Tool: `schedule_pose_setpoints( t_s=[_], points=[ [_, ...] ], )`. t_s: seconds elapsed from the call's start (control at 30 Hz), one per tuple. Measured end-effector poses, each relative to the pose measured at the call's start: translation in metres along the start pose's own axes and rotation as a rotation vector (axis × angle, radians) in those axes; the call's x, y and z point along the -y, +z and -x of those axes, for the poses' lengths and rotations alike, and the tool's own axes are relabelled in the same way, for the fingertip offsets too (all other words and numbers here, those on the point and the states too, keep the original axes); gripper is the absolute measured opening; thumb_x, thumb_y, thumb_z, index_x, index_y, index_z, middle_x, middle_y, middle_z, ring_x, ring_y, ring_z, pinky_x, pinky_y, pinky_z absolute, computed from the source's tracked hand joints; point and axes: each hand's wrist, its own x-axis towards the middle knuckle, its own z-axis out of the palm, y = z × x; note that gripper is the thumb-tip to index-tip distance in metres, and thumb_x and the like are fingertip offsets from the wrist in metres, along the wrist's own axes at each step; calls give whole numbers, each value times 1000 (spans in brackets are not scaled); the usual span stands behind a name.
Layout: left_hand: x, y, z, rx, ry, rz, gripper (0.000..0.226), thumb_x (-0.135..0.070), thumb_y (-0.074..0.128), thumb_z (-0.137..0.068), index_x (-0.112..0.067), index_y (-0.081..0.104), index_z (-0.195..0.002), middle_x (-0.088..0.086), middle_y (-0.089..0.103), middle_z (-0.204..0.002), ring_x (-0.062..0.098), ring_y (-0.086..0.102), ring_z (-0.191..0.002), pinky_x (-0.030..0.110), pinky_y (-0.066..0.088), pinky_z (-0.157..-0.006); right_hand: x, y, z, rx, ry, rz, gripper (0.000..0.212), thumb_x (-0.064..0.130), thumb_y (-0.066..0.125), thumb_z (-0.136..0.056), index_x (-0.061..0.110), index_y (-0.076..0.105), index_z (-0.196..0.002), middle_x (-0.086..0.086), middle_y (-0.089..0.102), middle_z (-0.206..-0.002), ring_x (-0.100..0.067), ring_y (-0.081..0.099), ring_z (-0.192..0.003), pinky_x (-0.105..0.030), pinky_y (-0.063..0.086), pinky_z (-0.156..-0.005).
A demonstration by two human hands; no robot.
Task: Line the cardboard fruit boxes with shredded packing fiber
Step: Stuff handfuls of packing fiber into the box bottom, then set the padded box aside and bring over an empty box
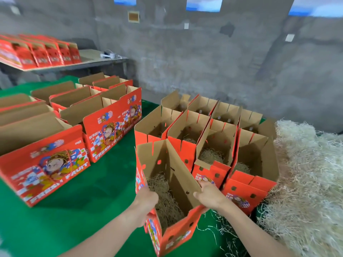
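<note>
I see the open box [176, 236] just left of the loose fiber pile [306, 173], shredded fiber [161, 184] inside; my left hand [146, 199] curls its fingers over one wall, right hand [209, 193] pinches the opposite wall.

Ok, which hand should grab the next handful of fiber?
Probably the right. The right hand grips the right wall of the box, on the side where the fiber pile lies. The left hand holds the left wall, so the box stands between it and the pile.

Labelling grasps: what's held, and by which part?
The nearest open box: left hand grips its left wall's rim, right hand its right wall's rim.
</note>
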Motion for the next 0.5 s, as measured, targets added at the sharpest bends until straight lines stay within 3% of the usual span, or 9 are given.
schedule_pose_setpoints(
  t_s=[0.07,0.13,0.23,0.27,0.37,0.43,0.5],
  points=[
    [-6,0,13,-29,18,67,59,7,34,-85,-4,29,-142,20,43,-137,31,51,-102,31,46,-59,12,-16,-1,7,-51,-39,24,11,46,-91,18,57,-111,-4,61,-93,-21,67,-71,-29,58,-56],
    [-17,3,30,-40,65,169,57,7,37,-86,-7,28,-140,10,52,-110,23,47,-88,34,44,-71,25,-35,-1,-8,-104,-35,22,13,46,-90,22,58,-106,-4,63,-91,-21,67,-69,-27,55,-52],
    [-49,7,60,-107,176,314,50,7,39,-88,-15,32,-132,2,40,-89,21,40,-83,36,38,-86,47,-68,0,-118,-222,33,16,19,50,-90,29,57,-101,-1,63,-95,-16,62,-81,-22,47,-57],
    [-61,7,68,-123,222,349,48,7,39,-89,-16,32,-131,3,41,-92,21,39,-82,37,37,-88,54,-78,1,-148,-255,23,16,21,51,-91,29,57,-103,1,62,-96,-14,60,-84,-23,46,-62],
    [-98,5,87,-182,376,379,55,8,39,-88,-12,30,-139,11,41,-133,25,43,-101,43,36,-104,74,-110,6,-213,-343,-152,17,19,53,-91,32,58,-101,6,63,-90,-13,61,-85,-32,53,-71],
    [-124,3,95,-211,512,395,55,12,36,-84,-12,38,-133,16,42,-138,27,45,-115,49,35,-106,83,-128,11,-272,-400,-303,16,18,57,-88,34,60,-90,4,67,-91,-17,65,-86,-41,55,-76],
    [-149,3,100,-216,623,420,60,13,34,-85,-17,39,-136,12,46,-137,26,46,-120,44,39,-103,87,-138,13,-339,-462,-493,20,18,64,-84,33,64,-98,4,70,-91,-15,66,-86,-37,56,-71]
  ],
)
